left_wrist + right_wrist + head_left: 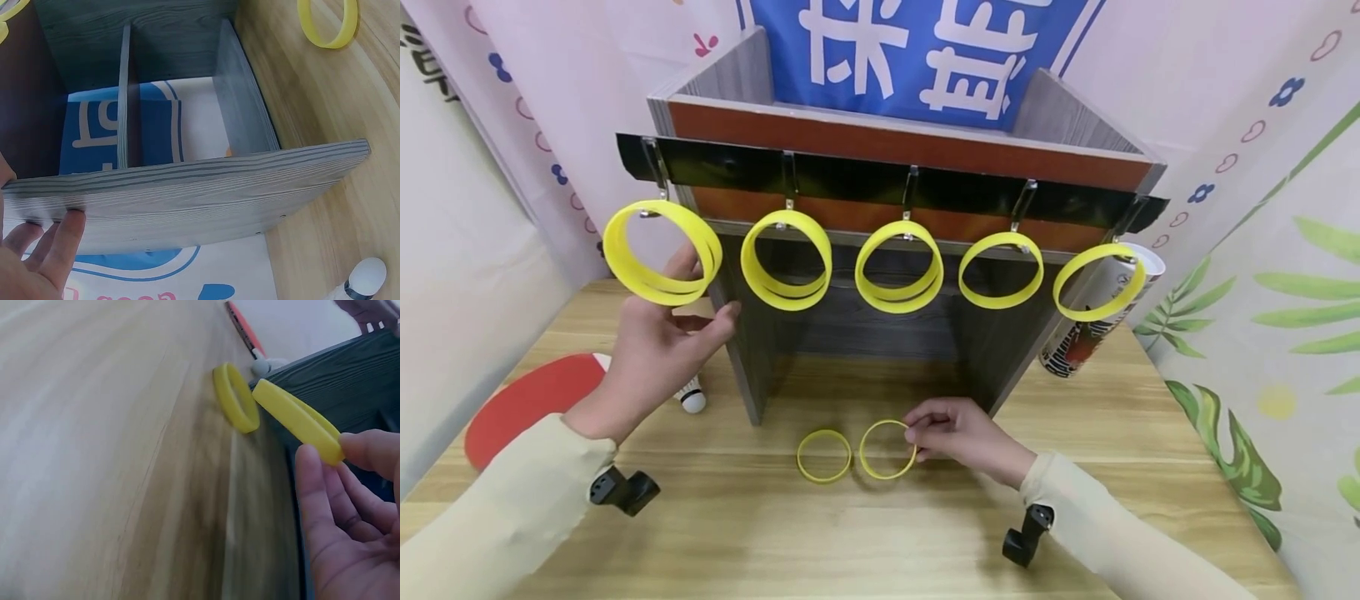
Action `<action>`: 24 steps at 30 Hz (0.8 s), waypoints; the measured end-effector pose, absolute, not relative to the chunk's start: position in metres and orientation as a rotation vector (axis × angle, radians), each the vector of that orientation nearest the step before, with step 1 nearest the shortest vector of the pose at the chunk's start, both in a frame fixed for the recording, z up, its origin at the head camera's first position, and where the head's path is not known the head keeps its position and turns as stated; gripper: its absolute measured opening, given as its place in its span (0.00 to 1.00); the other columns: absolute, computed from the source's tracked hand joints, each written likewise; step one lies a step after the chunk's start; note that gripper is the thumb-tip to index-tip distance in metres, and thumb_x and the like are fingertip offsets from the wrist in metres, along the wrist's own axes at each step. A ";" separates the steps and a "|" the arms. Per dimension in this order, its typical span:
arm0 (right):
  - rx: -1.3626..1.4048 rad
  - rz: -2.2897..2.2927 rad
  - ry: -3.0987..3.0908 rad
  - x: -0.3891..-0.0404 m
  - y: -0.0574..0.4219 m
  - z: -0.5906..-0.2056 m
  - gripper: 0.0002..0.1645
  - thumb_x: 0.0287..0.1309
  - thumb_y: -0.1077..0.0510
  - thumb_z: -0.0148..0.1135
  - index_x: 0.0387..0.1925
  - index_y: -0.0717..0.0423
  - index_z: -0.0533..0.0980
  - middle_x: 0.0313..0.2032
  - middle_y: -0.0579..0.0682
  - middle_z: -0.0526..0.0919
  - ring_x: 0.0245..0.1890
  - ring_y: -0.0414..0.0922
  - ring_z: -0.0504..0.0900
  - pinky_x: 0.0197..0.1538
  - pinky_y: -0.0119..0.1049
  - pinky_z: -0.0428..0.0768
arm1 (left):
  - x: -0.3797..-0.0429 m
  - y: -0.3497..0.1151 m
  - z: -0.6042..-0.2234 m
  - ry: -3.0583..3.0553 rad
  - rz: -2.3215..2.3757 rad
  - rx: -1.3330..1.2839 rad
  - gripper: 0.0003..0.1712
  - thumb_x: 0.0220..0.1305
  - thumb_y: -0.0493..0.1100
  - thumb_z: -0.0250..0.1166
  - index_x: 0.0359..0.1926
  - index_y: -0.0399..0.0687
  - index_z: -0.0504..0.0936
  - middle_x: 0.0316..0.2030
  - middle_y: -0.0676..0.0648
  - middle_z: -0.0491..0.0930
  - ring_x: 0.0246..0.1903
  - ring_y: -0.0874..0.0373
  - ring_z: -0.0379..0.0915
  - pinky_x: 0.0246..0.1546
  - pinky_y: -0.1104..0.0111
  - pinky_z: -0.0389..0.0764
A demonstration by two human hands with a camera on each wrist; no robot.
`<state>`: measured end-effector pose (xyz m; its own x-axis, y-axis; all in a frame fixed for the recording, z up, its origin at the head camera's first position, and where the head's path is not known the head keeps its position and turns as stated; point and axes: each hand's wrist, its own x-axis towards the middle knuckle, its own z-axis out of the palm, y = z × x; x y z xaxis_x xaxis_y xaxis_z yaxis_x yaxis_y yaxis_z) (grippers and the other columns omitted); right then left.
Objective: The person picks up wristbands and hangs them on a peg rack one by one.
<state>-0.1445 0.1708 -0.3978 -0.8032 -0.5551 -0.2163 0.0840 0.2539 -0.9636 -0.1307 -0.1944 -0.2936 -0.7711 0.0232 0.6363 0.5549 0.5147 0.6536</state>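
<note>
My right hand (966, 437) pinches a yellow ring (294, 419) between thumb and fingers, low in front of the grey wooden shelf (745, 367). Beside it, a second yellow ring (228, 400) lies on the table. My left hand (655, 350) grips the shelf's left side panel (187, 200); in the left wrist view its fingertips (74, 228) press the outer face, and the thumb is mostly cut off. Yellow rings (749, 267) hang from several metal hooks (789, 179) on a black strip (722, 167) along the shelf front. The three leftmost hooks appear to carry more than one ring.
A red table-tennis bat (535, 400) and a shuttlecock (692, 397) lie left of the shelf, by my left arm. Right of the shelf stands a printed cylindrical tube (1075, 337). Patterned curtains (1225, 167) surround the wooden table (850, 542).
</note>
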 end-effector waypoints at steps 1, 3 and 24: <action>-0.423 -1.606 2.004 -0.143 0.172 -0.396 0.25 0.67 0.63 0.66 0.57 0.80 0.74 0.41 0.55 0.86 0.36 0.36 0.88 0.47 0.35 0.91 | -0.131 -0.195 -0.294 -2.194 -1.225 -0.472 0.44 0.57 0.24 0.70 0.75 0.47 0.71 0.63 0.39 0.80 0.48 0.74 0.76 0.36 0.86 0.83; -0.429 -1.635 2.002 -0.138 0.174 -0.391 0.25 0.68 0.63 0.66 0.57 0.81 0.74 0.41 0.57 0.86 0.35 0.36 0.88 0.46 0.35 0.92 | -0.131 -0.195 -0.294 -2.200 -1.220 -0.473 0.45 0.57 0.24 0.70 0.75 0.46 0.70 0.66 0.39 0.78 0.48 0.75 0.76 0.36 0.86 0.83; -0.912 -1.951 2.167 -0.099 0.187 -0.297 0.08 0.67 0.73 0.61 0.47 0.70 0.79 0.37 0.43 0.89 0.34 0.38 0.89 0.37 0.36 0.91 | -0.132 -0.196 -0.294 -2.194 -1.181 -0.482 0.46 0.56 0.24 0.71 0.76 0.45 0.69 0.67 0.37 0.78 0.52 0.81 0.73 0.37 0.88 0.82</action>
<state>-0.0992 0.1870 -0.2970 -0.8184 -0.4775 0.3196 -0.3677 0.0079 -0.9299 -0.1321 -0.1963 -0.2940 -0.7572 0.0347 0.6522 0.5636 0.5395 0.6256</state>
